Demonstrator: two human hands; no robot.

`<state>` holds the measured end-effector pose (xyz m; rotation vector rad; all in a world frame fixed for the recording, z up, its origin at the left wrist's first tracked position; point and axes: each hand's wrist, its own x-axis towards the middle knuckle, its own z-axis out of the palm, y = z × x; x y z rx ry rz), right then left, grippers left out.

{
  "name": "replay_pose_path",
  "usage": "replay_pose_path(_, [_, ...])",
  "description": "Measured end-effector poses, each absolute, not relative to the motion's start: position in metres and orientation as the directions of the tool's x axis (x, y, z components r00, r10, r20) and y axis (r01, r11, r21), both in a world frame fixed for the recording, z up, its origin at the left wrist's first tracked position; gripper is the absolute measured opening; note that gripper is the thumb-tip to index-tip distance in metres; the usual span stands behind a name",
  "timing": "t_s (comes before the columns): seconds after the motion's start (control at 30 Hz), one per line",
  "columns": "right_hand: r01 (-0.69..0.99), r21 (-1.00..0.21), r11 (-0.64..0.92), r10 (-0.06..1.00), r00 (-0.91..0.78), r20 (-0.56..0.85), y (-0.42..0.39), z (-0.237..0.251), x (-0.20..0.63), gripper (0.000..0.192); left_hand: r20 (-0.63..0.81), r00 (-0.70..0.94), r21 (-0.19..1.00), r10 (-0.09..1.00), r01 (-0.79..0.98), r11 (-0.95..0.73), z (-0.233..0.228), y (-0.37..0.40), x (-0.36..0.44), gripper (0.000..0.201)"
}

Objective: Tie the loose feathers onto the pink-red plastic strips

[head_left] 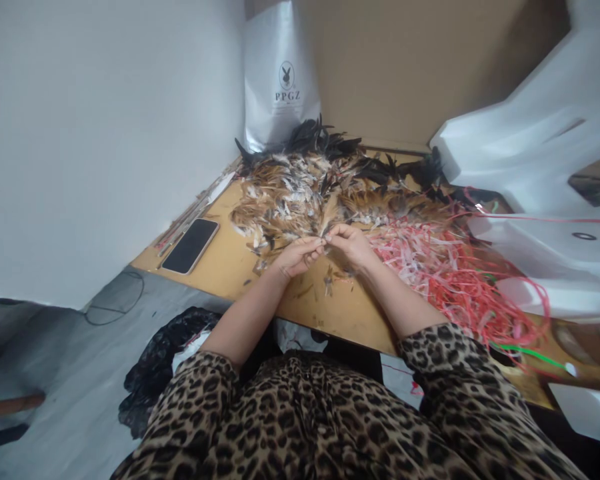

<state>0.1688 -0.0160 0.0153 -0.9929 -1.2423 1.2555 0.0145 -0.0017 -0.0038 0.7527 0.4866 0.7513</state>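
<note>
Across the wooden worktop (pixel 230 270), from its far edge down to the middle, spreads the biggest thing on it: a heap of feathers (pixel 300 190), brown and tan with white fluffy bits at the centre and glossy black plumes along the far side. Beyond it, at the far left corner, a white plastic bag (pixel 280 73) with a rabbit logo leans against a brown cardboard wall (pixel 405 67). Large white foam slabs (pixel 545 147), smooth and blocky, crowd the right edge. Between them and the feathers lies a tangle of red and pink plastic strips (pixel 445 273), thin, curly and loose, spilling towards the near right corner, with a green strand (pixel 535 355) among them. Near the left edge a black phone (pixel 191 245) lies flat, screen up, beside some thin sticks (pixel 200 203). Below the near edge a crumpled black bag (pixel 155 363) sits on the grey floor.

Both arms come out of leopard-print sleeves (pixel 445 360) and meet at the near rim of the feather heap. The left hand (pixel 297 255) has its fingers curled in and the tips pressed together; the right hand (pixel 350 243) is likewise bunched. Together their fingertips pinch a small feather (pixel 325 235), held just between the two hands and right against the heap, too small to make out in detail. A few stray feather scraps (pixel 330 283) lie on the bare wood under the wrists.
</note>
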Motion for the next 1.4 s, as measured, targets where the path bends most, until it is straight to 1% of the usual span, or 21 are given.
replay_pose_path(0.1, [-0.137, -0.984, 0.116, 0.988, -0.084, 0.128, -0.016, 0.012, 0.167, 0.02, -0.158, 0.662, 0.712, 0.733, -0.437, 0.549, -0.003, -0.002, 0.014, 0.015])
replay_pose_path(0.23, [-0.191, -0.981, 0.041, 0.992, -0.113, 0.063, -0.016, 0.006, 0.165, 0.021, -0.217, 0.702, 0.661, 0.679, -0.405, 0.631, -0.002, -0.003, 0.013, 0.008])
replay_pose_path(0.3, [-0.177, -0.984, 0.028, 0.995, -0.091, 0.045, -0.017, 0.006, 0.164, 0.023, -0.232, 0.712, 0.657, 0.663, -0.388, 0.646, -0.002, -0.004, 0.013, 0.008])
replay_pose_path(0.4, [-0.114, -0.992, 0.061, 0.996, -0.055, 0.068, -0.018, 0.01, 0.163, 0.024, -0.226, 0.712, 0.68, 0.665, -0.374, 0.631, -0.002, -0.004, 0.014, 0.01])
replay_pose_path(0.5, [-0.039, -0.993, 0.108, 0.993, -0.047, 0.11, -0.019, 0.016, 0.165, 0.024, -0.203, 0.701, 0.734, 0.683, -0.353, 0.58, -0.005, -0.002, 0.015, 0.015])
replay_pose_path(0.57, [0.016, -0.992, 0.125, 0.991, -0.043, 0.124, -0.017, 0.02, 0.169, 0.024, -0.197, 0.671, 0.794, 0.715, -0.318, 0.517, -0.007, -0.001, 0.016, 0.02])
replay_pose_path(0.63, [0.074, -0.989, 0.129, 0.991, -0.03, 0.127, -0.015, 0.021, 0.174, 0.025, -0.19, 0.619, 0.863, 0.762, -0.264, 0.43, -0.008, 0.0, 0.016, 0.025])
replay_pose_path(0.73, [0.153, -0.979, 0.135, 0.991, -0.008, 0.135, -0.011, 0.02, 0.181, 0.024, -0.18, 0.552, 0.944, 0.814, -0.136, 0.301, -0.009, 0.001, 0.016, 0.031])
replay_pose_path(0.8, [0.19, -0.974, 0.127, 0.991, 0.006, 0.131, -0.009, 0.018, 0.184, 0.024, -0.178, 0.534, 0.969, 0.827, -0.052, 0.242, -0.01, 0.001, 0.016, 0.032])
replay_pose_path(0.87, [0.2, -0.973, 0.111, 0.993, 0.017, 0.116, -0.007, 0.016, 0.185, 0.024, -0.169, 0.516, 0.976, 0.84, -0.031, 0.216, -0.01, 0.002, 0.015, 0.033])
replay_pose_path(1.03, [0.116, -0.993, 0.038, 0.998, 0.044, 0.043, -0.006, 0.011, 0.182, 0.024, -0.098, 0.425, 0.969, 0.9, -0.163, 0.183, -0.008, 0.005, 0.012, 0.034])
replay_pose_path(1.13, [0.036, -0.999, -0.036, 0.998, 0.051, -0.034, -0.006, 0.008, 0.178, 0.024, -0.033, 0.371, 0.98, 0.928, -0.168, 0.102, -0.008, 0.005, 0.013, 0.031])
replay_pose_path(1.3, [-0.155, -0.98, -0.122, 0.992, -0.012, -0.122, -0.007, 0.006, 0.173, 0.025, 0.14, 0.312, 0.979, 0.94, -0.186, -0.084, -0.004, 0.001, 0.018, 0.024])
replay_pose_path(1.4, [-0.239, -0.949, -0.206, 0.978, -0.063, -0.197, -0.008, 0.006, 0.171, 0.025, 0.164, 0.333, 0.967, 0.928, -0.239, -0.085, -0.001, -0.002, 0.019, 0.022])
